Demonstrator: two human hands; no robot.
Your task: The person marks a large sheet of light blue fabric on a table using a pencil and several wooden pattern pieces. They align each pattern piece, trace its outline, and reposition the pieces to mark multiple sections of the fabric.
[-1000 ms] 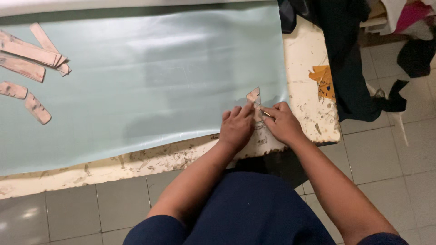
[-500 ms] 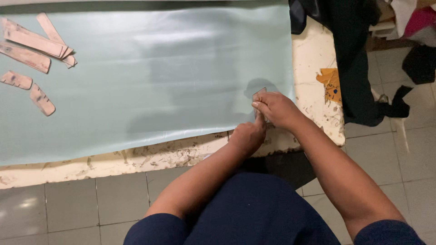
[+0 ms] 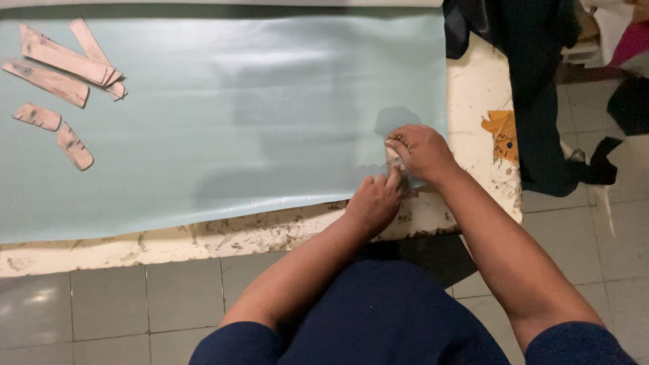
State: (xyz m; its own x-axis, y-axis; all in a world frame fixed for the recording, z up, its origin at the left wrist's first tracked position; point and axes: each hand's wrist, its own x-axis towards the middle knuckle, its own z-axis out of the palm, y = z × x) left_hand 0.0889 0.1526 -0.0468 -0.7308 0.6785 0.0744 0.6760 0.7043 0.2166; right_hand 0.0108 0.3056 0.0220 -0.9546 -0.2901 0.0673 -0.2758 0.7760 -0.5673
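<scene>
My right hand [image 3: 420, 150] presses a small worn pinkish template piece [image 3: 393, 159] flat near the right edge of the pale green vinyl sheet [image 3: 223, 122] so it can't slide, left hand [image 3: 374, 200] fingertips pinning its lower end.

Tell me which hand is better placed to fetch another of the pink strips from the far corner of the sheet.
Left: the left hand lies nearer the pink strips; the right hand pins the small piece.
</scene>
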